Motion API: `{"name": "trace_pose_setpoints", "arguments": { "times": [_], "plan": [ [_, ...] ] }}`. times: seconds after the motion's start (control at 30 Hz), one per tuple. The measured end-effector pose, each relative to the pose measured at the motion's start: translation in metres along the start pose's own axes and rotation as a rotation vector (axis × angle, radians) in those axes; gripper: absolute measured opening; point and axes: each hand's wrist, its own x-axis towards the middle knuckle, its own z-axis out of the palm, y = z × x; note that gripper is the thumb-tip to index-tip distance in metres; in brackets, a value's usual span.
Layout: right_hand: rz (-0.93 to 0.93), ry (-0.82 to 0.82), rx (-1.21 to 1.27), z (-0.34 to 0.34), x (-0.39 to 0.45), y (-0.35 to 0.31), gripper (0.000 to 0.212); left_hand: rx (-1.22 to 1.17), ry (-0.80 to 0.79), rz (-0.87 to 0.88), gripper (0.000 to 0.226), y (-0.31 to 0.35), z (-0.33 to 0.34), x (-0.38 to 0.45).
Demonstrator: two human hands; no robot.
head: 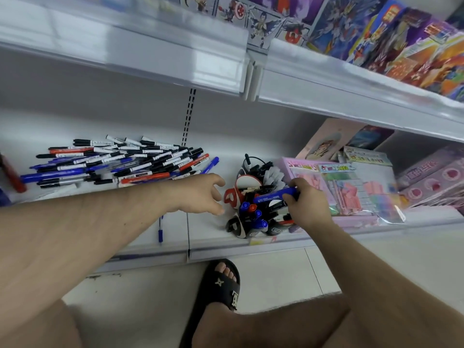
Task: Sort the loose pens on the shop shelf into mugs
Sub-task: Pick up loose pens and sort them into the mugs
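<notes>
Head view, looking down at a white metal shop shelf: big loose pile of marker pens with black, blue and red caps and white or blue barrels lies on the left half of the shelf, back toward the wall. One stray blue pen sits apart near the shelf's front edge, partly under the left forearm. Mugs are clustered mid-shelf, just right of the pile: red-and-white ceramic mug behind, black-and-white mug packed with blue- and red-capped pens in front, and one more dark mug further back with black pens sticking out. Exact mug count hard to tell, they overlap. Right hand grips a blue-barrelled marker pen, fingers curled round its right end, pen roughly horizontal over the mug cluster, its left end above the front mug's pens. Left hand holds nothing, fingers spread and loosely bent, hovering between the pile and the red-and-white mug, fingertips near the mug's side; can't tell if they touch it. Pink packaged stationery set in clear plastic lies just right of the mugs, more pink boxes beyond it. Upper shelf carries colourful toy boxes with cartoon figures. Below, a foot in a black slide sandal on pale floor tiles
</notes>
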Motion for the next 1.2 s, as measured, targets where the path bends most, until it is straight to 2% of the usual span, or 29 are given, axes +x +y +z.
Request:
{"name": "trace_pose_setpoints", "arguments": {
  "times": [0.13,0.33,0.5,0.63,0.9,1.0,1.13,1.2],
  "plan": [
    [-0.012,-0.045,-0.045,0.02,0.001,0.001,0.019,0.037,-0.038,0.0,0.075,-0.001,0.004,0.003],
    [0.033,-0.091,-0.075,0.05,0.006,0.001,0.034,0.121,-0.054,-0.039,0.075,-0.011,0.003,0.004],
    [-0.026,-0.035,-0.069,0.083,0.001,-0.005,0.04,0.163,-0.061,-0.049,0.075,-0.015,0.004,0.006],
    [0.029,-0.241,-0.218,0.106,-0.01,-0.005,0.068,0.199,-0.074,-0.052,0.075,-0.018,0.006,0.007],
    [0.06,-0.483,-0.322,0.093,0.003,-0.006,0.085,0.176,-0.07,-0.096,0.077,-0.029,-0.002,0.0],
    [0.008,-0.405,-0.309,0.088,-0.001,-0.02,0.081,0.15,-0.051,-0.111,0.076,-0.036,-0.008,-0.007],
    [-0.287,-0.157,-0.11,0.098,-0.019,-0.063,0.072,0.097,0.019,-0.122,0.072,-0.045,-0.023,-0.021],
    [-0.386,-0.216,0.057,0.109,-0.027,-0.091,0.054,0.061,0.074,-0.139,0.071,-0.05,-0.034,-0.03]
  ]
}}
